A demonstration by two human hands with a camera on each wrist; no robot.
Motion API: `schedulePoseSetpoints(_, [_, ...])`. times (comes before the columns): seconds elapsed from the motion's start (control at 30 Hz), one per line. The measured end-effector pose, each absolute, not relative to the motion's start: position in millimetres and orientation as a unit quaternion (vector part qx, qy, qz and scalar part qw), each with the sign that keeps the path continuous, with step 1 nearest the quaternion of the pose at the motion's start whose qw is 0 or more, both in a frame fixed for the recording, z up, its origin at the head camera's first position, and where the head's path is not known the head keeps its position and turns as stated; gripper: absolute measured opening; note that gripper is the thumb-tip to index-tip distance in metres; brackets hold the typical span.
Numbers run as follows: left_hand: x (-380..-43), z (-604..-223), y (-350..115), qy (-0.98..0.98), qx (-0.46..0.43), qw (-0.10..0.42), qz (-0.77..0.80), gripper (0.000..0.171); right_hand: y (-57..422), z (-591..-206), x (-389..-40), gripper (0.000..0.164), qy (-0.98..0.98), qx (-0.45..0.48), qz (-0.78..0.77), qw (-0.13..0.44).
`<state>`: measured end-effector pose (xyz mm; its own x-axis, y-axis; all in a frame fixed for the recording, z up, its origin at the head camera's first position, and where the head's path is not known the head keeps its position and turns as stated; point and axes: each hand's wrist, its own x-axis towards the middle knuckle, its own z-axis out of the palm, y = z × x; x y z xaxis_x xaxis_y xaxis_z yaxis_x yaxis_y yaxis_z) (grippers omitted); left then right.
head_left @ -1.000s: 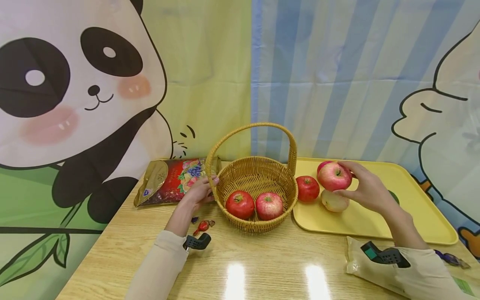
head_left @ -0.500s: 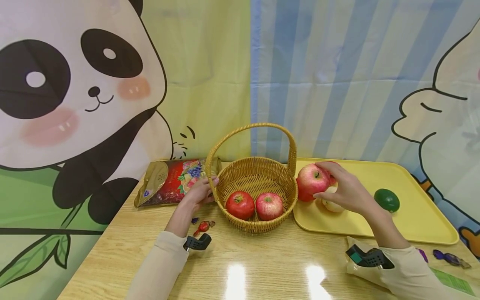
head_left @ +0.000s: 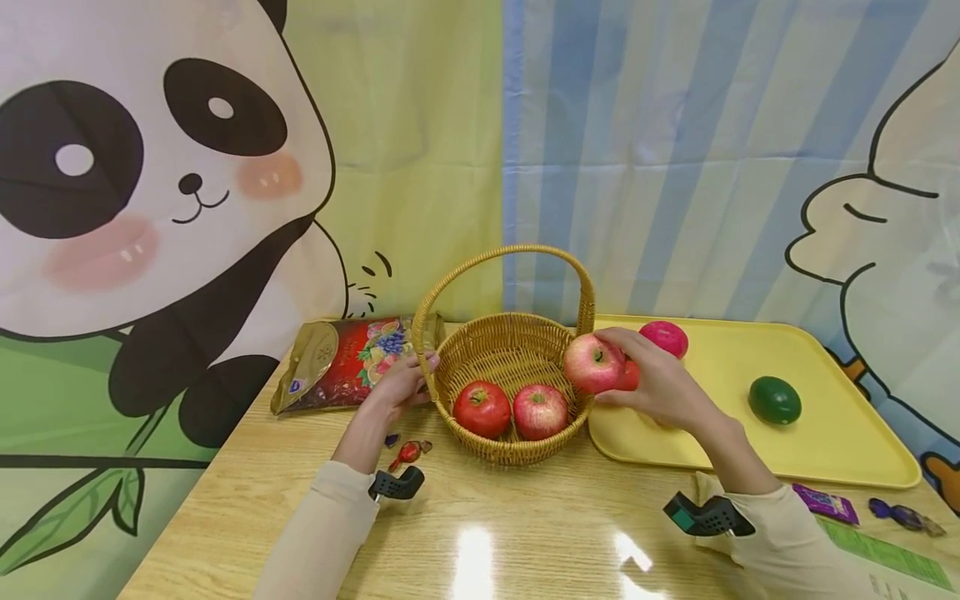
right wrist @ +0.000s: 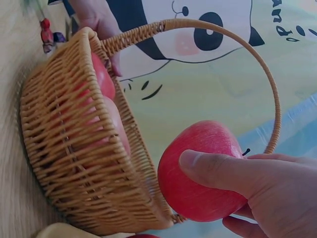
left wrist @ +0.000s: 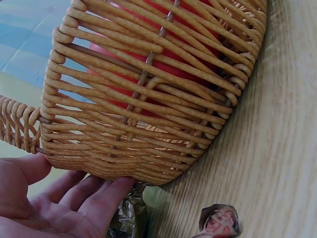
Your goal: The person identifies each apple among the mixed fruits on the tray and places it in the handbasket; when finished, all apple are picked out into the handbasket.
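Note:
A wicker basket [head_left: 517, 454] with a tall arched handle stands mid-table. Inside lie a dark red apple [head_left: 481, 409] and a pink-streaked apple [head_left: 540, 412]. My left hand [head_left: 397, 385] holds the basket's left side at the handle's base, its fingers lying along the wicker in the left wrist view. Over the basket's right rim, my right hand [head_left: 656, 379] pinches another pink-red apple [head_left: 594, 364] between thumb and fingers. Partly hidden behind that hand is a red fruit [head_left: 628, 375] by the tray's left end.
A yellow tray [head_left: 847, 450] at the right bears a bright pink fruit [head_left: 665, 338] and a dark green oval fruit [head_left: 775, 400]. A candy bag [head_left: 352, 365] lies left of the basket. Wrapped candies [head_left: 408, 452] and a purple packet [head_left: 825, 504] lie on the wooden table [head_left: 555, 533].
My right hand has carried the apple leftward from above the tray to the basket's right rim, uncovering the green fruit. My left hand stays at the basket.

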<state>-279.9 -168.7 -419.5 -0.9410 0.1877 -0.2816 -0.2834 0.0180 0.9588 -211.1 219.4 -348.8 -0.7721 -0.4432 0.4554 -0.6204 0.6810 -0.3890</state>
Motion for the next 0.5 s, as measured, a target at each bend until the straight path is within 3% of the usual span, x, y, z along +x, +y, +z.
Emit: schedulePoseSetpoints(0.5, [-280.5,-420.5,-167.8,0.689,-0.047,0.167,0.704,0.053,188.9,-360.1,-224.3,0.082,-0.894,0.317,0.277,0.156])
